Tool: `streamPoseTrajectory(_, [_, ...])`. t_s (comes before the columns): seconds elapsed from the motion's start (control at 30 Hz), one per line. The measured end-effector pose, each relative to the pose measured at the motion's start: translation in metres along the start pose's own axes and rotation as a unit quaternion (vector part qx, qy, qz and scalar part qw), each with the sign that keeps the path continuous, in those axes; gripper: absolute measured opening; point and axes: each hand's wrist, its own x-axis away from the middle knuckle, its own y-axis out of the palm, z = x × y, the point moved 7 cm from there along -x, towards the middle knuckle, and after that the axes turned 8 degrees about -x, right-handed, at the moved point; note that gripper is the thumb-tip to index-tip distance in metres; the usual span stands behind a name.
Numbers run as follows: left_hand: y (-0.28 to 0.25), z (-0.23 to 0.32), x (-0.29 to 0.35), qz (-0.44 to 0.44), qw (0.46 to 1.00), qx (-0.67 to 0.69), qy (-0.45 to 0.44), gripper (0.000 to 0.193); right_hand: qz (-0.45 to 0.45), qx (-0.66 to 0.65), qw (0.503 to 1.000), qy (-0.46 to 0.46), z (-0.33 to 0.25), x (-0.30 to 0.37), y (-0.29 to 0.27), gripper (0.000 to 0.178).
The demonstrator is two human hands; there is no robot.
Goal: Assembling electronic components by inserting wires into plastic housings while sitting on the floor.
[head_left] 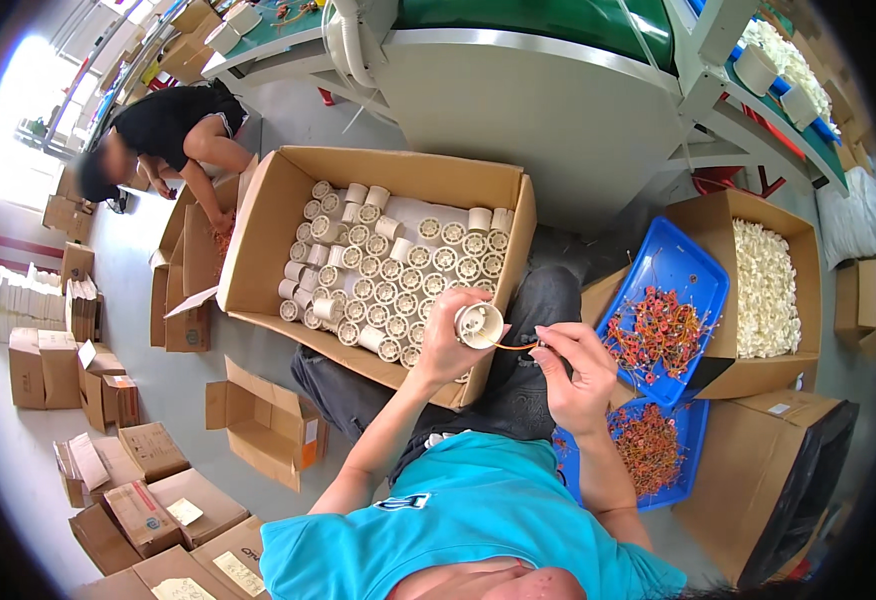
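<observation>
My left hand [443,350] is closed around a white plastic cup-shaped housing [479,322], its open end facing up. Thin orange wire [518,347] runs from inside the cup to my right hand [580,378], whose thumb and fingertips pinch it. What sits at the wire's far end is hidden by those fingers. Just beyond my hands stands a large open carton [398,170], holding many similar white housings [383,262], some upright and others on their sides. To the right, a tilted blue tray [706,285] carries red and orange wired pieces [658,325].
A second blue tray [696,450] with more wired pieces lies nearer. Behind them, a carton [808,300] is full of small cream parts. A green-topped machine [538,120] rises ahead. At far left a person [173,135] crouches by a box; several cartons [263,415] stand on the floor.
</observation>
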Motion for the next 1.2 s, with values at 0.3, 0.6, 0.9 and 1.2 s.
streamPoseTrajectory(0.3, [0.000, 0.007, -0.005, -0.022, 0.999, -0.024, 0.022, 0.058, -0.015, 0.015, 1.000, 0.001, 0.007, -0.003, 0.007, 0.024])
streamPoseTrajectory(0.6, [0.003, 0.022, -0.008, -0.087, 0.995, -0.022, 0.048, 0.058, -0.045, 0.095, 0.993, -0.057, -0.003, -0.005, 0.021, 0.021])
streamPoseTrajectory(0.9, [0.004, 0.005, -0.005, -0.066, 0.998, 0.007, 0.022, 0.059, -0.013, 0.048, 0.999, -0.011, -0.009, -0.006, 0.007, 0.020])
streamPoseTrajectory(1.2, [0.002, 0.007, -0.006, -0.062, 0.998, 0.004, 0.030, 0.058, -0.006, 0.053, 0.999, 0.008, -0.002, -0.003, 0.005, 0.020])
